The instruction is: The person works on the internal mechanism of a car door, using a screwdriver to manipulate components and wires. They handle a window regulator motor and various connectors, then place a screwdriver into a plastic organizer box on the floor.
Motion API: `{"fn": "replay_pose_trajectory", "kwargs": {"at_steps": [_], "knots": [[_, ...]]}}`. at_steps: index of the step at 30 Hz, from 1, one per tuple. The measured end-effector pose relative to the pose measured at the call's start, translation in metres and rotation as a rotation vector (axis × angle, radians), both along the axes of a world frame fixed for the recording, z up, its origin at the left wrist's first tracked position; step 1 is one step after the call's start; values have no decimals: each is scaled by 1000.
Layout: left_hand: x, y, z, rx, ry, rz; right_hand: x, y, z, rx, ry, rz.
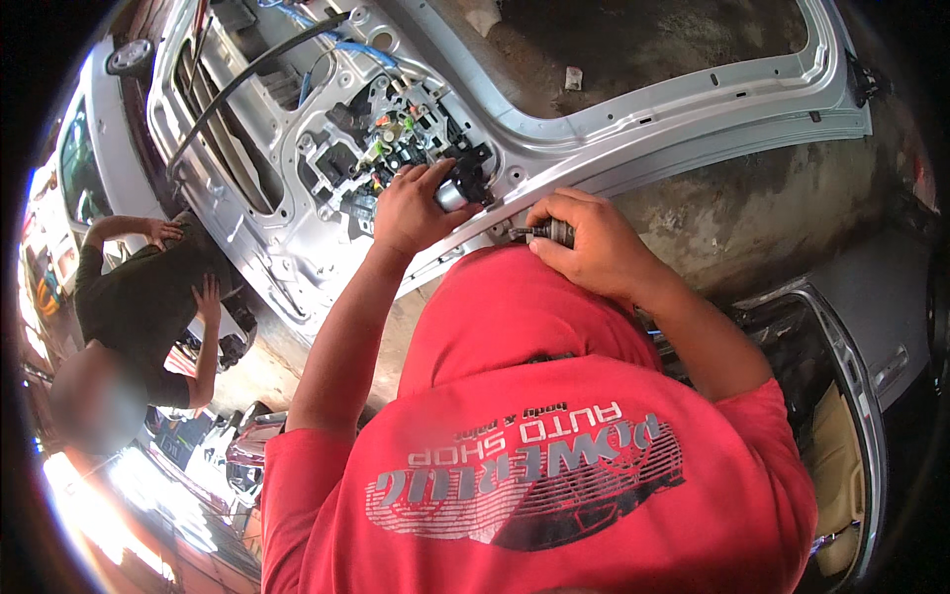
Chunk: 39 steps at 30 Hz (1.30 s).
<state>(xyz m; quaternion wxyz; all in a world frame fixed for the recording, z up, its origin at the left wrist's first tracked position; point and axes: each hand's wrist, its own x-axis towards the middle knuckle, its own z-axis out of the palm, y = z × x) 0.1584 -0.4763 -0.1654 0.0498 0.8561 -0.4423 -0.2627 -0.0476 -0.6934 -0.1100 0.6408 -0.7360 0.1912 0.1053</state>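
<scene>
A silver car door (554,163), stripped of its trim, lies in front of me. Set in its inner panel is a black carrier with small coloured connectors (396,127). My left hand (411,210) curls its fingers round a silver and black electric motor (453,195) at the carrier's near edge. In my right hand (604,243) is a short tool with a dark, ridged handle (556,232). Its thin metal shaft (519,234) points left toward the door's near edge. The tool's tip is too small to make out.
Blue wiring (368,49) and a black rubber strip (247,77) cross the door's far left part. Another person in a dark shirt (148,287) works at the left. Behind stands a car (117,129). An open car doorway with a beige seat (836,445) is at the right.
</scene>
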Motion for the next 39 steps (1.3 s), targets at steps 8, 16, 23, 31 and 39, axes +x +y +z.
{"fn": "replay_pose_trajectory", "kwargs": {"at_steps": [8, 16, 23, 31, 39], "knots": [[14, 18, -2, -242, 249, 240, -2, 16, -23, -151, 2, 106], [36, 118, 11, -605, 433, 866, 16, 21, 6, -272, 88, 169], [-10, 249, 10, -557, 869, 1303, 51, 54, 35, -348, 101, 314], [-68, 262, 26, -701, 1246, 1454, 102, 125, 70, -329, 70, 548], [-71, 270, 35, -813, 1424, 1374, 132, 196, 74, -349, -45, 716]]}}
